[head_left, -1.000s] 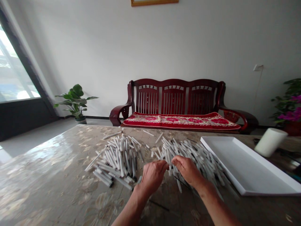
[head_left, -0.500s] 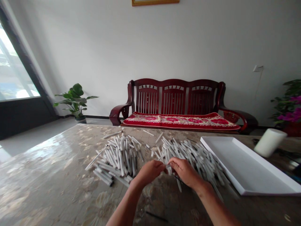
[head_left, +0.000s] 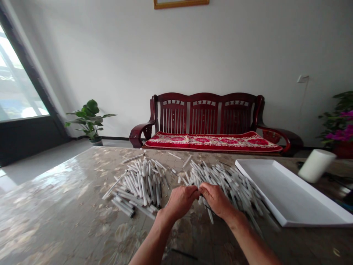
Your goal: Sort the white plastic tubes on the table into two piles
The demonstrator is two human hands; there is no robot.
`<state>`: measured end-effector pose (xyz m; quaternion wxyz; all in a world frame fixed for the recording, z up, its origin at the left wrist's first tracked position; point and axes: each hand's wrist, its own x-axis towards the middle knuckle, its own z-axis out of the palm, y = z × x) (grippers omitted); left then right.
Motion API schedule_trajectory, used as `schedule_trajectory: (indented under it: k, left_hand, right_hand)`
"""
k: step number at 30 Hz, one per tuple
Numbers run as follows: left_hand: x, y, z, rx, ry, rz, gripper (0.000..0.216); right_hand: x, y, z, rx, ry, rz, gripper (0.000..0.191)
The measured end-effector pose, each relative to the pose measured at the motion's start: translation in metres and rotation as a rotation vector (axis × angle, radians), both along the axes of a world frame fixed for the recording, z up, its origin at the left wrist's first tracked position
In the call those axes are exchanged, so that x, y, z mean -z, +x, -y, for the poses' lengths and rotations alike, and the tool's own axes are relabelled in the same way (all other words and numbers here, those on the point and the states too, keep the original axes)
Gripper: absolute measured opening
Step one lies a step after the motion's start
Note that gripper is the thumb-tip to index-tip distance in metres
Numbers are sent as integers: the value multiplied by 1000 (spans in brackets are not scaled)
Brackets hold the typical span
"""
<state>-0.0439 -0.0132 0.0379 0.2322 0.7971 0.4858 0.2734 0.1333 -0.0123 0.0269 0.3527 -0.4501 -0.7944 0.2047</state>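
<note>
Far left, a bright window [head_left: 19, 81] and a potted green plant [head_left: 89, 121] stood beyond the marble-patterned surface [head_left: 55, 191]. On it lay a loose heap of white tubes [head_left: 140, 182], some with dark ends, and a few strays had rolled out toward the far edge. The left hand [head_left: 180, 201] and right hand [head_left: 216, 200] met in front of a second, larger heap of white tubes [head_left: 220, 180], their grip closed together at the heap's near side. (Whether a single tube was pinched there, the fingers hid.) A thin dark stick [head_left: 183, 254] lay on the surface near the lower frame edge, below the hands. Open surface spread to the left and nearer the person. To the right, a white tray [head_left: 286, 195] sat just beyond the heap, its rim nearly reached by stray tubes, with a white cylinder [head_left: 316, 166] past it. A dark red wooden bench [head_left: 204, 121] stood beyond the far edge.
</note>
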Motion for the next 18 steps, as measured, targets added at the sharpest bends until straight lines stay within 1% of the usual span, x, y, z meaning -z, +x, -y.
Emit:
schedule_trajectory:
  k: [2,3,5,6,7,9,11,13,15,18]
  left_hand:
    - [-6,-8,-2,75,-133,96,38]
    - [-9,-13,-2,122,-228,151,40]
    - [-13,-25,-3,188,-449,260,44]
    - [-14,-31,-4,180,-530,308,46]
    - [-14,-36,-5,140,-562,358,47]
    - [-11,-40,-7,3,-508,459,45]
    - [-3,-38,-11,-81,-445,541,40]
    - [7,-29,-15,-102,-456,592,39]
    - [14,-19,-18,-114,-475,684,46]
    - [21,-9,-22,-69,-487,939,48]
  right_hand:
    - [-1,2,0,-57,-5,-21,46]
    - [-3,5,0,-71,-7,-38,46]
    - [-5,12,-2,-47,6,-82,44]
    - [-6,15,-4,-9,19,-103,42]
    - [-6,18,-6,24,33,-112,41]
    - [-3,20,-9,72,39,-89,34]
    - [1,17,-12,88,40,-18,23]
    - [7,12,-12,96,62,74,17]
    - [10,8,-11,119,106,147,20]
    - [8,8,-8,193,178,165,24]
